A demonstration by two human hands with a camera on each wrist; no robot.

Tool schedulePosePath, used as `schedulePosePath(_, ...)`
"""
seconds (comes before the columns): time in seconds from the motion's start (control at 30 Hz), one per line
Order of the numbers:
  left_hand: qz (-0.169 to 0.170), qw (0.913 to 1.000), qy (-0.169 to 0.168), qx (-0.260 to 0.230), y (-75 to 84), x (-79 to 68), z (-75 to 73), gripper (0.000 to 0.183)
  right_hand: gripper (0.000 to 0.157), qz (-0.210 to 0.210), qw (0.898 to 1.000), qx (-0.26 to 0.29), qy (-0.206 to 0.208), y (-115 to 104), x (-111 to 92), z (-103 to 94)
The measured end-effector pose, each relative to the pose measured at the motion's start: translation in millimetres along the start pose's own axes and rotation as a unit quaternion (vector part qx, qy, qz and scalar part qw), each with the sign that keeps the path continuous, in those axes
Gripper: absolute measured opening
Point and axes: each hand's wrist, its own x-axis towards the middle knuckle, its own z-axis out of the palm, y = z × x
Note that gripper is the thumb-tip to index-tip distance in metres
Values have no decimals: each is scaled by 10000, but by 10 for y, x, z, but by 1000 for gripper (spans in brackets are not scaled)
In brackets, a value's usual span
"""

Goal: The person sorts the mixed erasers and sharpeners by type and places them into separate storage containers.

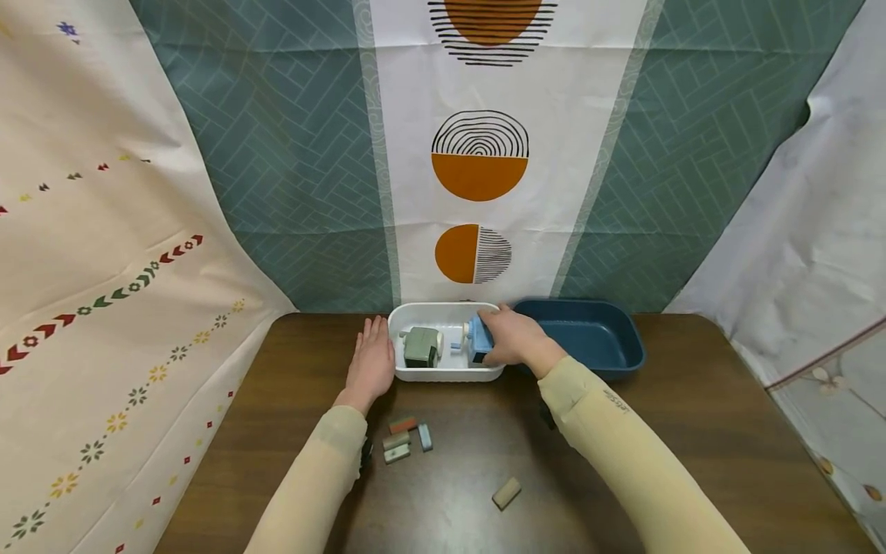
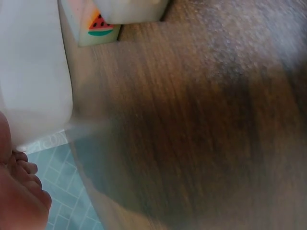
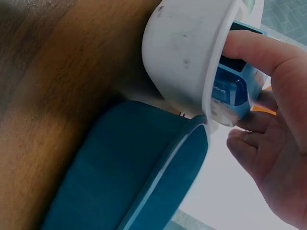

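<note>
Head view: the left hand (image 1: 371, 360) lies flat, fingers straight, along the left end of the white tray (image 1: 448, 375). Right hand (image 1: 517, 337) is at the other end, pinching a blue gadget (image 1: 477, 338) (crank sharpener, I think). Left of that hand, same tray, sits a green gadget (image 1: 419, 346); right of it, the navy tray (image 1: 587, 331). An olive block (image 1: 397, 441) lies nearer the body than the left hand.

Left wrist cam: only part of the left hand shows, so can't read its grip from here. There's a watermelon-print block (image 2: 98, 32) too.

Right wrist cam: thumb one side, fingers the other, blue gadget between them at the white tray's rim. Can't tell if it's resting or lifted.

My read: positioning the blue one, left hand steadying. Next move calls for a careful pinch, clear of that rim.
</note>
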Motion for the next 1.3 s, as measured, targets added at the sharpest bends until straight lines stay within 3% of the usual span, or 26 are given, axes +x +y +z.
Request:
schedulePosePath(0.83, -75, 9996, -163, 219, 44, -32, -56, 57, 92, -254, 9993, 61, -268, -39, 69, 164)
schedulePosePath(1.3, -128, 9994, -219, 239, 91, -11, -63, 57, 93, -641, 9960, 581, -241, -7, 39, 122)
